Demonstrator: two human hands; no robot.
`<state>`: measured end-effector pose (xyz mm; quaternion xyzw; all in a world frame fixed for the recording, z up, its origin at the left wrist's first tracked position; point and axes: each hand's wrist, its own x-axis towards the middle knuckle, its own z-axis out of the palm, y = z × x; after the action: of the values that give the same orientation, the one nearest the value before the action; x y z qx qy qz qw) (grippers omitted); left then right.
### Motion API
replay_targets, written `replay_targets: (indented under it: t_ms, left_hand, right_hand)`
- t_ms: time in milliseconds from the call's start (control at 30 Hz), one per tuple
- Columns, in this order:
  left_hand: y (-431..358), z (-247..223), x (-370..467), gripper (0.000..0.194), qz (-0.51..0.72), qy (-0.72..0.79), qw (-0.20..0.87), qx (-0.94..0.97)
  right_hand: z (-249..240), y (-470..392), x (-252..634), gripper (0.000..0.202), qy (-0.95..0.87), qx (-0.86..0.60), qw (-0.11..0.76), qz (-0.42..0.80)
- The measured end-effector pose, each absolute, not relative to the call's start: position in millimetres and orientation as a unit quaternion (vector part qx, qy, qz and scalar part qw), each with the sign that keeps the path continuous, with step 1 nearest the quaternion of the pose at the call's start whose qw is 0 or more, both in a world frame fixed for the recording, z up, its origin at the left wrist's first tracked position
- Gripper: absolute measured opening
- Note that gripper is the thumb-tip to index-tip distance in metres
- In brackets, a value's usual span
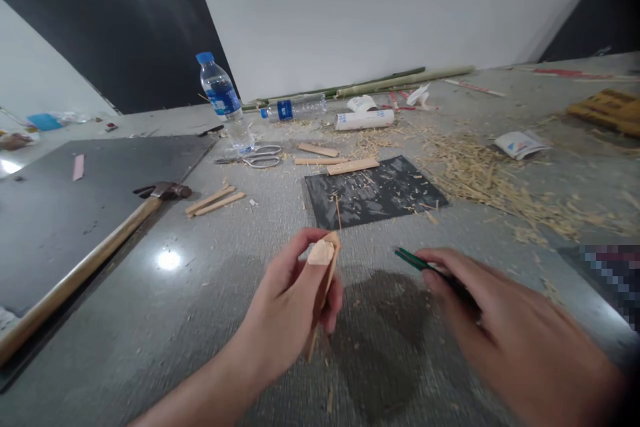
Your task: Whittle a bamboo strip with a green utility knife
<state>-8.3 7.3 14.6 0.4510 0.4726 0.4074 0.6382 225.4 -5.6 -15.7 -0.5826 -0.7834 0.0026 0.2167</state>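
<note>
My left hand [290,300] is closed around a narrow wooden strip [330,272], which is tilted with its upper end showing above the fingers. A pale patch, like tape or a plaster, covers the thumb tip. To the right, my right hand [500,327] grips a slim green tool [411,258] between thumb and fingers. The tool's tip points left towards the strip, apart from it; its rear part is hidden in the palm, so its exact kind is unclear. Beyond both hands lies a dark mat [375,197] sprinkled with shavings, with a wooden piece [353,166] on its far edge.
A claw hammer [115,233] lies at left beside a dark board [100,180]. Scissors [260,157], wooden strips [215,201], an upright water bottle [225,103] and a lying bottle [295,109] are farther back. Shavings [480,180] spread at right; bamboo poles [400,82] line the wall.
</note>
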Motion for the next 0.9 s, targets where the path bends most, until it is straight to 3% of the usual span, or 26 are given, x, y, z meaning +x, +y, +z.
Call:
replay_targets:
  t_ms: [200,367,633,900]
  left_hand:
    - [6,14,-12,0.026,0.4,0.459,0.64,0.47]
    - [7,15,-11,0.026,0.379,0.472,0.629,0.488]
    - [-4,9,-15,0.02,0.298,0.483,0.615,0.548]
    - [-4,12,-12,0.025,0.302,0.471,0.556,0.615]
  right_hand:
    - [-13,-5,225,0.034,-0.798,-0.571,0.188,0.031]
    - [-1,-7,222,0.033,-0.764,-0.589,0.248,0.095]
    - [6,-14,210,0.026,-0.761,-0.537,0.273,0.24]
    - [7,-10,206,0.029,-0.763,-0.556,0.264,0.199]
